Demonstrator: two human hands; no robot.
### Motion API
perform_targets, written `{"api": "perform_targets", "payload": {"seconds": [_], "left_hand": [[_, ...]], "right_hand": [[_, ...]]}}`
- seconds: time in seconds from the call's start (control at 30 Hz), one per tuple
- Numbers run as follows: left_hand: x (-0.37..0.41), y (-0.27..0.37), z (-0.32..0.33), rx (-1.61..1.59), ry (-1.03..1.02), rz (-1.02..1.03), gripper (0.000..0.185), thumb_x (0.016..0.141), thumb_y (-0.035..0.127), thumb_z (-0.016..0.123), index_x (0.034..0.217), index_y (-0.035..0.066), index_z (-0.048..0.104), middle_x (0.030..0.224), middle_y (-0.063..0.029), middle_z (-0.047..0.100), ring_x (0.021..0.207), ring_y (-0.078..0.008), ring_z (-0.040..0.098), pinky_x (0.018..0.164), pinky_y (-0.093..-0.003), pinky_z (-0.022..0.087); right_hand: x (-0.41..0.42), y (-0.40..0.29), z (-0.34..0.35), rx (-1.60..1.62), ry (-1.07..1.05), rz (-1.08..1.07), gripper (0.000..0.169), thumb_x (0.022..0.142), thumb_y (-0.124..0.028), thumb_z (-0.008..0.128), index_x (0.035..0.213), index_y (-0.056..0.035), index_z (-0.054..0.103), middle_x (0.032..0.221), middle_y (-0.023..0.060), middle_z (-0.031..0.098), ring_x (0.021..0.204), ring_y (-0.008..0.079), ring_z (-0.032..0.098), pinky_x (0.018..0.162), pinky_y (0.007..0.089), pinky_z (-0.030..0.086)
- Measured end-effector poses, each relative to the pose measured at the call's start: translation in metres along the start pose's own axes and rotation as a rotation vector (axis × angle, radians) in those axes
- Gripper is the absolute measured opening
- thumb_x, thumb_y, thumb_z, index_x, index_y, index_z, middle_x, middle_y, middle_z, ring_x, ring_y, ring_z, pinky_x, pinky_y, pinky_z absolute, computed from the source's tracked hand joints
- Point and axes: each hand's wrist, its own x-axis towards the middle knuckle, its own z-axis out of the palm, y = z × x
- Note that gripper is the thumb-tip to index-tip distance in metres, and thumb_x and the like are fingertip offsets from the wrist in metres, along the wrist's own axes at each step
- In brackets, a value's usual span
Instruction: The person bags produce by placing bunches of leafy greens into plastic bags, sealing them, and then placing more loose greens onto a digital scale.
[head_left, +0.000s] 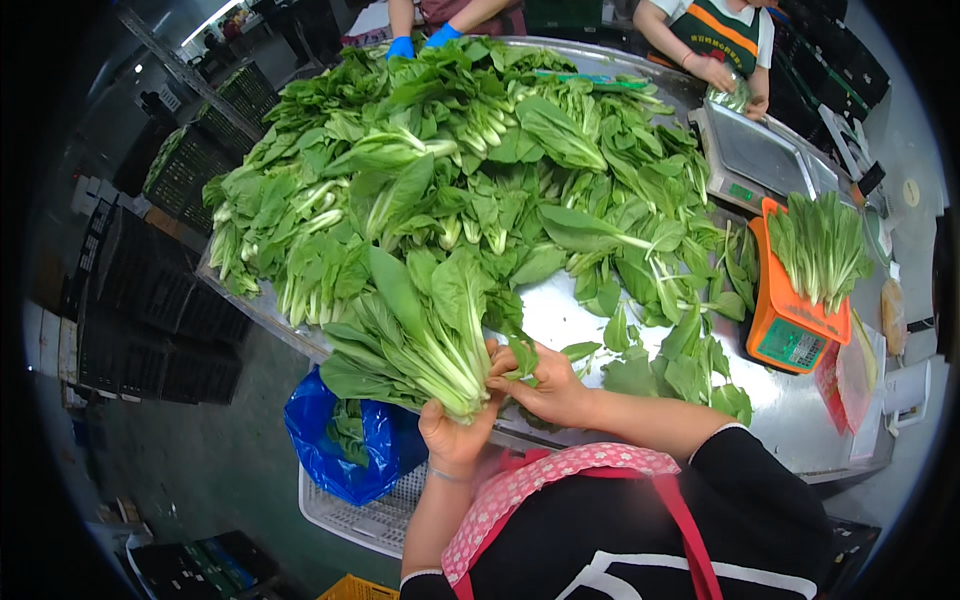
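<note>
My left hand (459, 439) grips a bunch of leafy greens (442, 341) around its pale stem ends, leaves fanning away from me. At the right side of those stems, the fingers of my right hand (547, 384) pinch a small loose leaf (523, 358). Beyond the bunch, a large heap of the same greens (465, 165) covers much of the metal table (559, 307). Torn single leaves (686, 367) lie to the right of my right hand. Below the table edge at left, an open blue plastic bag (304, 420) holds some leaves.
An orange digital scale (765, 300) carries a bundle of greens (821, 251). Behind it sits a flat metal-topped scale (757, 150). A white plastic basket (337, 510) stands under the blue bag. Across the table, one person's blue gloves (401, 49) touch the heap; another person (712, 52) handles a clear bag.
</note>
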Motion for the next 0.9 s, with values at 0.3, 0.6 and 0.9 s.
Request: {"api": "perform_targets", "payload": {"seconds": [0.3, 0.6, 0.9], "left_hand": [[-0.005, -0.002, -0.016, 0.013, 0.144, -0.004, 0.076, 0.067, 0.018, 0.071, 0.134, 0.006, 0.038, 0.129, -0.0145, 0.049, 0.12, -0.0355, 0.046, 0.105, -0.0461, 0.032], [-0.013, 0.043, -0.03, 0.017, 0.023, 0.265, 0.076, 0.072, 0.02, 0.072, 0.137, 0.01, 0.035, 0.139, -0.0134, 0.039, 0.126, -0.0325, 0.04, 0.108, -0.0498, 0.025], [-0.044, 0.039, -0.064, 0.2, 0.047, 0.221, 0.077, 0.073, 0.023, 0.07, 0.139, 0.009, 0.033, 0.137, -0.0111, 0.043, 0.125, -0.033, 0.041, 0.111, -0.0532, 0.016]], "right_hand": [[-0.013, 0.005, -0.015, -0.141, -0.129, -0.06, 0.02, 0.073, 0.003, 0.061, 0.091, -0.0051, 0.059, 0.082, 0.0099, 0.057, 0.068, 0.0288, 0.057, 0.056, 0.0364, 0.047], [-0.064, -0.016, -0.125, -0.649, -0.433, 0.424, 0.063, 0.077, -0.027, 0.07, 0.128, -0.0041, 0.042, 0.131, 0.0177, 0.042, 0.116, 0.0344, 0.046, 0.096, 0.0419, 0.04], [-0.259, -0.046, -0.239, -0.915, -0.287, 0.839, 0.129, 0.048, -0.051, 0.084, 0.144, -0.0057, 0.011, 0.149, 0.0209, 0.011, 0.136, 0.0399, 0.016, 0.108, 0.0529, 0.017]]}}
